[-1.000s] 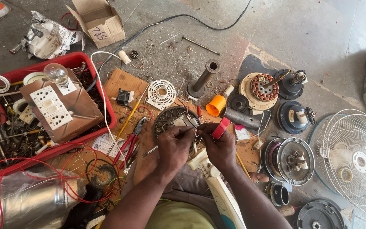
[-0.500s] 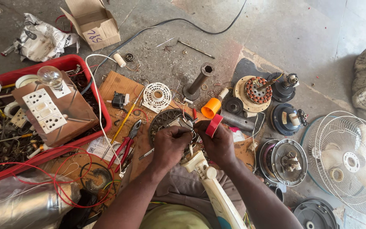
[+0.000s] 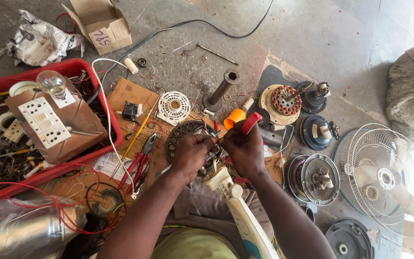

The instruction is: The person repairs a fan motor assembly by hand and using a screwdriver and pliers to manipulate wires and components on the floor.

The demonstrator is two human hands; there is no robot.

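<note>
**Both hands on fan neck/wiring, over dark round grille**

Landmark = dark round grille, on the floor centre frame, partly hidden by the hands.

L hand: right on the grille's lower right edge. Fingers curled tight, tips pinched together on thin wires at the hands' meeting point. Can't tell exactly which wire, too small/hidden.

R hand: just right of the grille, touching L hand at the fingertips. Fingers bent, closed round a red-handled tool; red handle sticks up and right out of the fist. Tool tip hidden, so type unclear.

Work item: cream plastic fan stand neck, just below the grille, under both hands. Runs down toward the person's lap, tilted, top end at the wires. Blocky head, round boss on it, off-white, grubby.

Around the grille:
- left, touching-ish: red-handled pliers on cardboard sheet
- up-left: white round vent cover
- up-right: dark metal tube upright-ish on a flange; orange cap just beside R hand
- further right: stator w/ copper windings, motor housings, white fan guard far right
- far left: red tray w/ switchboard and bulb
</note>
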